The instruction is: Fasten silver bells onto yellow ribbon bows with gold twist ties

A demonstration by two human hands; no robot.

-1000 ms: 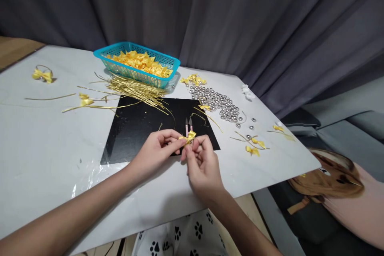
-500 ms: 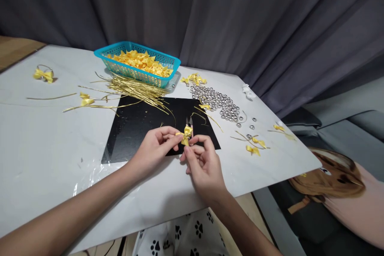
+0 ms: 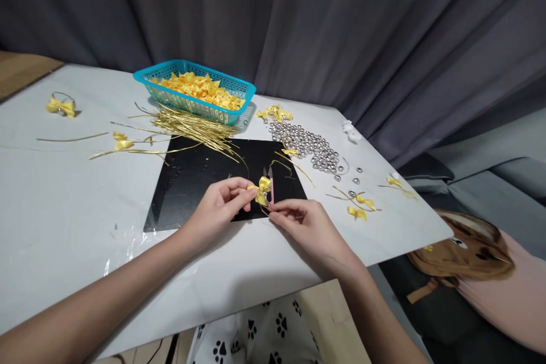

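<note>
My left hand (image 3: 222,207) pinches a small yellow ribbon bow (image 3: 263,189) over the front edge of a black mat (image 3: 196,182). A thin gold wire tie runs down from the bow to my right hand (image 3: 305,224), which lies low on the table and pinches the wire's end between thumb and fingers. Small pink-handled snips (image 3: 269,185) lie on the mat just behind the bow.
A turquoise basket (image 3: 187,103) of yellow bows stands at the back, a bundle of gold wire ties (image 3: 191,128) in front of it. Silver beads (image 3: 309,148) are heaped to the right. Loose bows (image 3: 360,207) and wires lie about the white table (image 3: 63,199).
My right hand has dropped from beside the bow to the table and shifted right, drawing the wire out. My left hand holds the bow a little higher and turned.
</note>
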